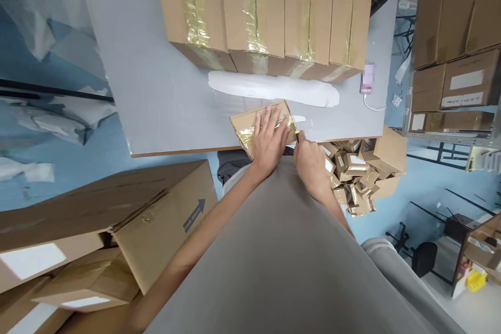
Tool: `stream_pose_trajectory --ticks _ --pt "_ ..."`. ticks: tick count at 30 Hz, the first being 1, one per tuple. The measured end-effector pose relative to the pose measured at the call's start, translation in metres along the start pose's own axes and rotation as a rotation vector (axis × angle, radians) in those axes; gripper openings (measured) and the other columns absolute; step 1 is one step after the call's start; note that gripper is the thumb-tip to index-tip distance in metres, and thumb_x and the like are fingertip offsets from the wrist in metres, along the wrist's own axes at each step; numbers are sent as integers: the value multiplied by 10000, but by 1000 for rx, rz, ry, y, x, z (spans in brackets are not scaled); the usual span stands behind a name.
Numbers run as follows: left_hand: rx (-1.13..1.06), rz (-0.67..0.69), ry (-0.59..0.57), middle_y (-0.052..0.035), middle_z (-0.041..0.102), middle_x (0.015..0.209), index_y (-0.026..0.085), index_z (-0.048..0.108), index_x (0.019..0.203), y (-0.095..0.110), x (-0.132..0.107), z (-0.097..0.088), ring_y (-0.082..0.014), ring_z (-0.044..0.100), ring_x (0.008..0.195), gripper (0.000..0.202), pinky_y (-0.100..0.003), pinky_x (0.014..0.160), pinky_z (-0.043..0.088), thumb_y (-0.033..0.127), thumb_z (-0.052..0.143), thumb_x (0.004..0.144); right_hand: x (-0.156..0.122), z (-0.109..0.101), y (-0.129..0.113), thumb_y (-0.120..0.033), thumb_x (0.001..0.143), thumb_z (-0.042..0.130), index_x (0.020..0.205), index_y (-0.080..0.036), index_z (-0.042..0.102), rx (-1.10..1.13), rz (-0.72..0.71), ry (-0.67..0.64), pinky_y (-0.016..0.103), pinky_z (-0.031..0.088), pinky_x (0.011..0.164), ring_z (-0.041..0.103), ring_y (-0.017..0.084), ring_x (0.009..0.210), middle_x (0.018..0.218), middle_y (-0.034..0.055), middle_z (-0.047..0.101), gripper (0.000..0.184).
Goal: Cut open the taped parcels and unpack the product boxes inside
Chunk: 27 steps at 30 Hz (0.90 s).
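A small taped cardboard box point(246, 121) lies at the table's near edge, turned at a slant. My left hand point(269, 141) rests flat on top of it with the fingers stretched out over the shiny tape. In my right hand point(310, 162) is a utility knife point(297, 134) with a yellow and black body, and the fingers are wrapped around it. Its front end is at the right side of the small box; the blade itself is too small to make out. Just beyond the box, a long white sheet of packing material point(274, 88) stretches across the table.
Several large taped cartons point(254, 5) line the table's far side. A phone point(367, 78) with a white cable lies at the right. Below the right edge, an open carton point(391, 151) overflows with small boxes. Big cartons point(168, 219) stand at lower left; shelved boxes point(464, 81) are at right.
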<state>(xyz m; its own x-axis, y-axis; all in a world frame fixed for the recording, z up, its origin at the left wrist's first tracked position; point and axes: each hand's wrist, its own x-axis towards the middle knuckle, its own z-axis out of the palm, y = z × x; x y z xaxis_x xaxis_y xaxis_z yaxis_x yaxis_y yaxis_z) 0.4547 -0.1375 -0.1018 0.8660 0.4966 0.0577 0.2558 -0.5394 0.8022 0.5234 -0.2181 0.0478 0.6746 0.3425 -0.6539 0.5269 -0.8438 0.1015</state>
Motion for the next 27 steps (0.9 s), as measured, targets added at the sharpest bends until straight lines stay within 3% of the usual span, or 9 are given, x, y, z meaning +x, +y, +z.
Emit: stream_pose_trajectory --ticks 6,14,21,24,27 --pt "-5 8 27 -68 584 1774 330 705 1531 -1 -2 0 -326 375 1768 432 -696 1479 232 485 485 1193 3 0 2 -100 1171 341 1624 -69 546 31 -23 10 350 618 983 845 307 1196 1245 255 842 499" --pt "26 -44 -30 -80 561 1792 340 743 1490 3 1 -4 -357 385 1759 410 -709 1483 179 493 515 1186 5 5 17 -92 1152 346 1500 -74 627 48 -92 6 350 614 983 831 312 1200 1274 268 835 447" --pt "106 -13 -11 -89 568 1782 335 731 1535 4 -1 -6 -354 396 1755 441 -730 1465 200 478 510 1181 -13 12 36 -120 1175 412 1631 -62 549 95 -117 -83 357 615 950 853 331 1159 1223 241 859 479" --pt "124 -9 -7 -97 587 1768 333 740 1528 1 -1 -12 -356 421 1743 462 -720 1459 227 518 495 1183 -18 10 53 -177 1177 458 1635 -120 578 185 -179 -5 351 613 912 865 327 1057 1153 194 881 477" --pt "125 -24 12 -103 620 1740 338 748 1522 -5 -6 -23 -353 437 1735 486 -698 1453 258 575 515 1167 13 24 75 -305 1206 465 1531 -187 664 397 -203 154 338 608 917 859 304 1018 1154 150 890 399"
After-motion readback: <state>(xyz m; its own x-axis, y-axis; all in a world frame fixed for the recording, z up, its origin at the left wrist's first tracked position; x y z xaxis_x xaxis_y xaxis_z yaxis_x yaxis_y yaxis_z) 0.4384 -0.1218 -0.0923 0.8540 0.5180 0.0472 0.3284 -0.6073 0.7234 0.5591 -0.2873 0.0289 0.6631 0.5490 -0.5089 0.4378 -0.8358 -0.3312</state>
